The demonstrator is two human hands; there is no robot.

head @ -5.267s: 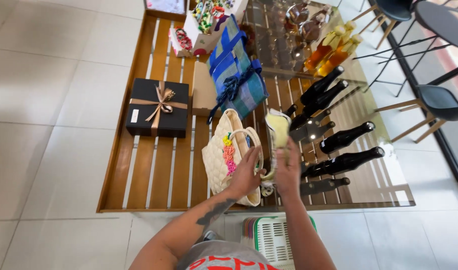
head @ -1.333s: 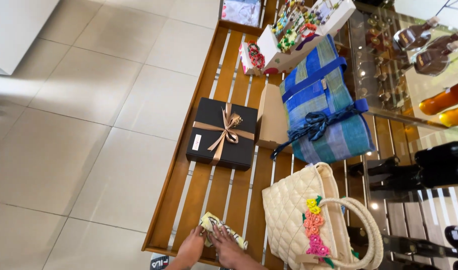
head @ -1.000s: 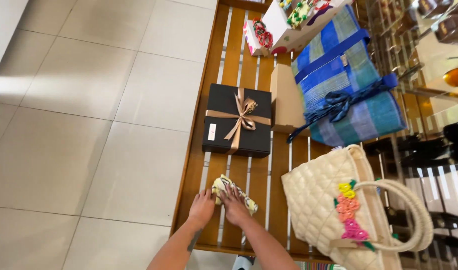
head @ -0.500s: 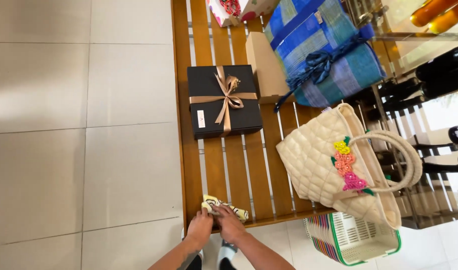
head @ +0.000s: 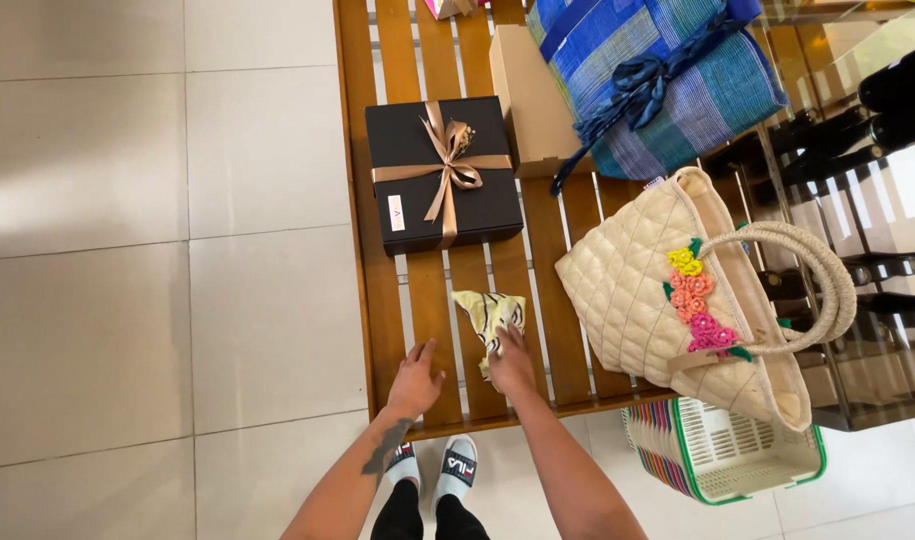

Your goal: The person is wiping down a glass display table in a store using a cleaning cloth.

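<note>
Hands rest flat at the bench (head: 378,200) edge: right hand (head: 513,362) presses the yellow cloth (head: 490,315) onto the slats, left hand (head: 416,380) lies open and empty beside it, steadying.

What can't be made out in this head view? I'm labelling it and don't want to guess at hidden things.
- Yellow patterned cloth: its near end lies under the right hand.
- Black gift box: lid on, contents hidden.
- Blue woven bag: cut off by the top edge.
- Dark bottles: blurred by glare on the glass top, cut by the right edge.
- Plastic basket: partly hidden under the cream quilted bag.
- Left hand: flat on the slats, holding nothing visible.
</note>
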